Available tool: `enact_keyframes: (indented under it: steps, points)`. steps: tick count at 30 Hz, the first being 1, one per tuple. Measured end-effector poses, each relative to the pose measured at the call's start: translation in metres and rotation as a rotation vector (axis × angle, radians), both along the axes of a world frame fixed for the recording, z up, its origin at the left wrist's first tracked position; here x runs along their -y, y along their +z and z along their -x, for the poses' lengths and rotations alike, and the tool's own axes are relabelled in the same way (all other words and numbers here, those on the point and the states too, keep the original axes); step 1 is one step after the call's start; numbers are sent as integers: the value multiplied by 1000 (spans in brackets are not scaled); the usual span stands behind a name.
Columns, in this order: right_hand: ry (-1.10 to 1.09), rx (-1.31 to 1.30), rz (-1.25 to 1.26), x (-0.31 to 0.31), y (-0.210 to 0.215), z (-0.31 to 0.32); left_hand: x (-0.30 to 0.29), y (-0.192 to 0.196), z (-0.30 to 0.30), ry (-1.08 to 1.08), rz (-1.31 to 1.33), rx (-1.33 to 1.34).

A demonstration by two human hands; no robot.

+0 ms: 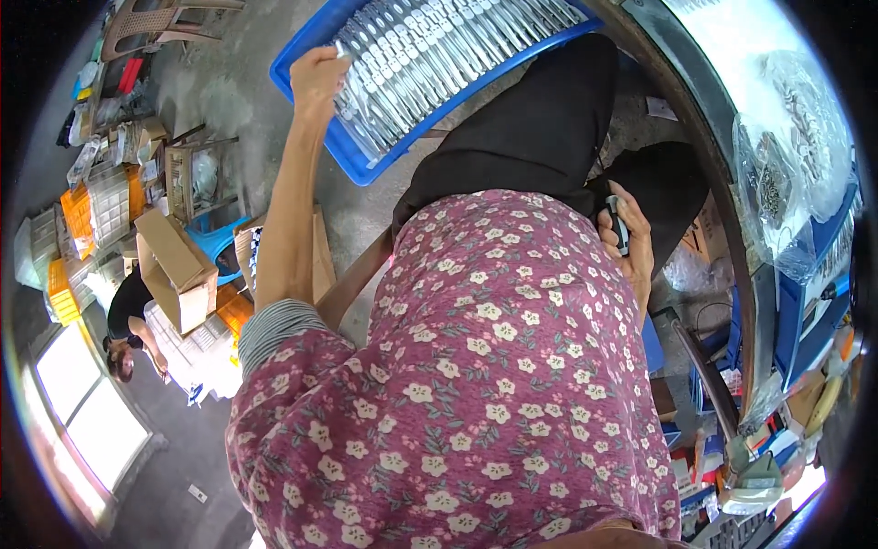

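Note:
A blue tray (355, 165) at the top middle holds rows of shiny, slender metal parts (439, 59) packed side by side. Over its left end, my left hand (315, 82) is closed, its thumb and fingers pinched on a small metal piece (341, 50). Most of that piece is covered by the fingers. Lower and to the right, near my black-trousered leg, my right hand (637, 242) is wrapped round a black-and-grey tool handle (619, 227). The working end of this tool cannot be made out.
At right is a workbench edge (732, 174) with clear plastic bags of metal parts (786, 165) on top. Cardboard boxes (178, 274) and stacked packs stand at left, where another person (133, 316) works. A brown plastic chair (146, 27) is at upper left.

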State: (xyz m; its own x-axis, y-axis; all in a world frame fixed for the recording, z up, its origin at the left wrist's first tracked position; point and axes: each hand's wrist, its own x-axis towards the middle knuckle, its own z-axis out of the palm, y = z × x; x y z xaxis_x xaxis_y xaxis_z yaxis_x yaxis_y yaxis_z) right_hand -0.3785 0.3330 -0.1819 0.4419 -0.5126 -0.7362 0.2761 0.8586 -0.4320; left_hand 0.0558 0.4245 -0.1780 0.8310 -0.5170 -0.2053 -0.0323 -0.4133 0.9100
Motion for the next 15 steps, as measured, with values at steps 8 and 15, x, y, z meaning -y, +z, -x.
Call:
enact_keyframes:
  steps: [8,15]
  points:
    - [8,-36,5,0,3,-3,-47,-15,-18,-28,-304,-2]
    - [-24,-30,-20,-1,6,-7,-59,-36,-21,-119,-132,-251]
